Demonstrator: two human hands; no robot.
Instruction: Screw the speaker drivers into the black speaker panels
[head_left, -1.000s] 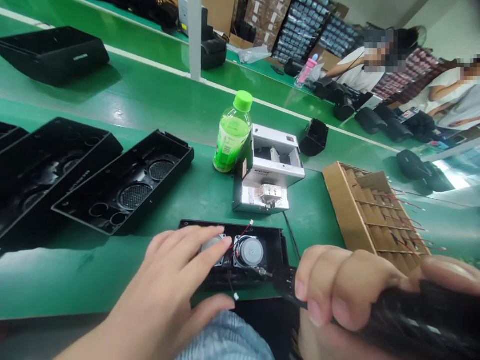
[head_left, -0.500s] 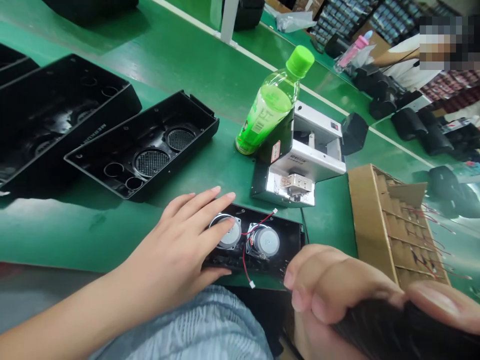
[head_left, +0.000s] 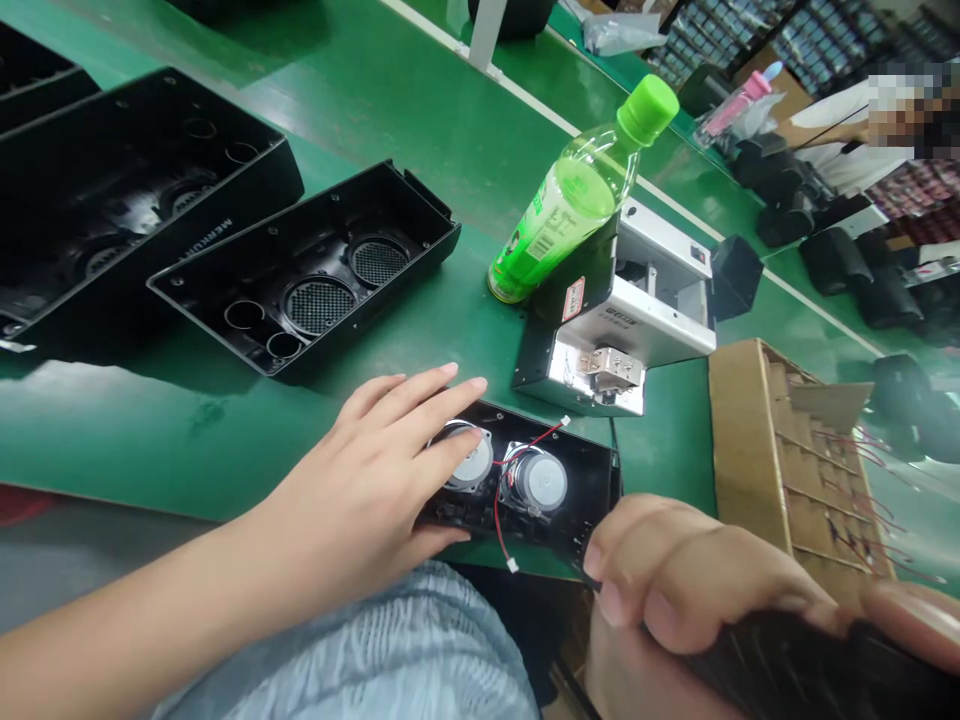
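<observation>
My left hand [head_left: 375, 480] lies flat, fingers stretched out, on a black speaker housing [head_left: 585, 480] at the table's near edge. Its fingertips rest on the left of two round silver speaker drivers [head_left: 474, 462]. The right driver [head_left: 538, 480] has a red wire ending in a small white plug [head_left: 512, 566]. My right hand [head_left: 697, 590] is close to the camera at the lower right, fingers curled round a dark, strand-like mass [head_left: 810, 670] that I cannot make out.
Empty black speaker shells [head_left: 315, 270] lie at the left on the green table [head_left: 420, 110]. A green bottle [head_left: 562, 205] leans by a small silver machine [head_left: 637, 320]. A cardboard divider box [head_left: 787, 460] with wired parts sits at the right. A person works at the far right.
The view has tilted and shifted, so the bench objects sit further right and down. My left hand stays on the left driver. My right hand stays closed on the dark mass.
</observation>
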